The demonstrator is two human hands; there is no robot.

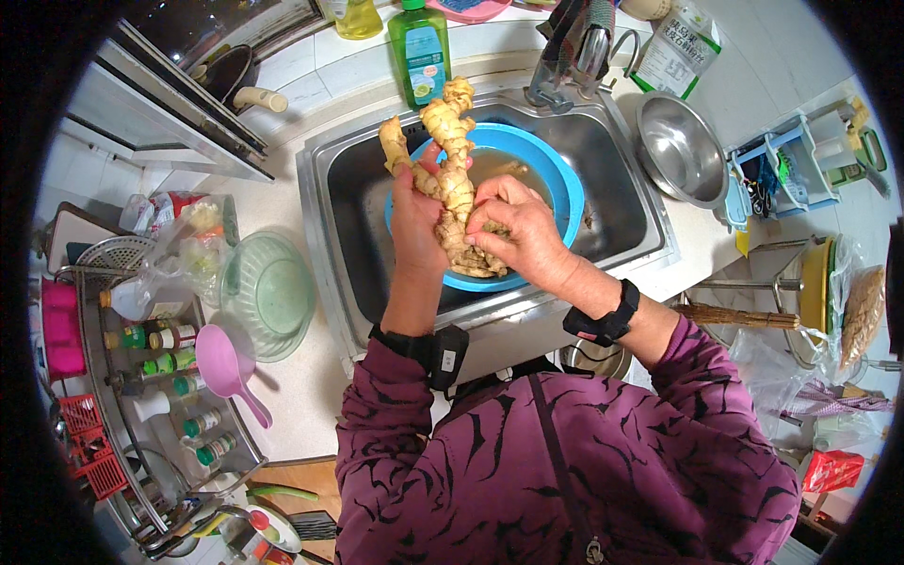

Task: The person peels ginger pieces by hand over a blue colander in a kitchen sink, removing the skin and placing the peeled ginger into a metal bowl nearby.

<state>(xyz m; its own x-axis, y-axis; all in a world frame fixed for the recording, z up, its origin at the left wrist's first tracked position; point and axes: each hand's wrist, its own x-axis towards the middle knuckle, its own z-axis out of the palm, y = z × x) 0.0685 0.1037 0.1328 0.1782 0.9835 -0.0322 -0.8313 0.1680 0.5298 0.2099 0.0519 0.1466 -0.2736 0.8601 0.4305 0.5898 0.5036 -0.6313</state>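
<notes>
A long, knobbly piece of fresh ginger root (446, 141) stands up in my left hand (418, 226), which grips it from the left and below. My right hand (519, 229) bends its fingers against the lower right part of the root; whether it pinches a small bit is hidden. Both hands are over a blue plastic basin (573, 194) in the stainless steel sink (614, 162). Murky water (501, 159) fills part of the basin, with a pale piece, perhaps ginger, in it.
Behind the sink stand a green detergent bottle (419, 53) and a faucet (592, 53). A steel bowl (681, 148) lies to the right. On the left are a clear green bowl (272, 296), a pink ladle (220, 360) and a metal rack of jars (145, 487).
</notes>
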